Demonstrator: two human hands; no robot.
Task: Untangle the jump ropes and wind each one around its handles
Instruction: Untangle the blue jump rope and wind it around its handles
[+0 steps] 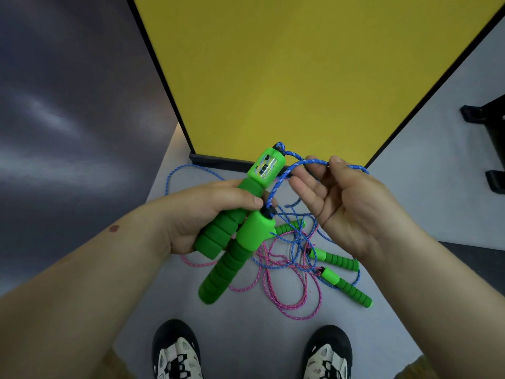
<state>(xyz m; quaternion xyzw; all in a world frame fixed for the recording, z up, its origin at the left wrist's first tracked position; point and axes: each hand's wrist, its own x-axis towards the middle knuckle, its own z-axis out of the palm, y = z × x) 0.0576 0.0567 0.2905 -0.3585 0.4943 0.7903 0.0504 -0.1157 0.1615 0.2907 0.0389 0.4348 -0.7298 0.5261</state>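
Left hand [207,214] grips two green handles [232,236] together; right hand [347,203] pinches the blue rope [311,162] (pink rope [278,294] on floor)

- I see a pale grey floor [246,337] carrying everything below me.
- On it lies a pink rope [284,302] in loose loops, crossed and tangled with a blue rope [175,173] that also trails off in a wide curve toward the left.
- Three green foam handles rest in that tangle: one [289,228] partly hidden near the middle, one [334,258] to its right, one [347,287] nearest me.
- A yellow panel [300,77] with a black frame stands on the floor just beyond the ropes.
- My two black-and-white shoes [177,351] stand on the floor at the bottom edge.
- Black feet of some object [489,116] sit on the floor at far right; I cannot tell what it is.
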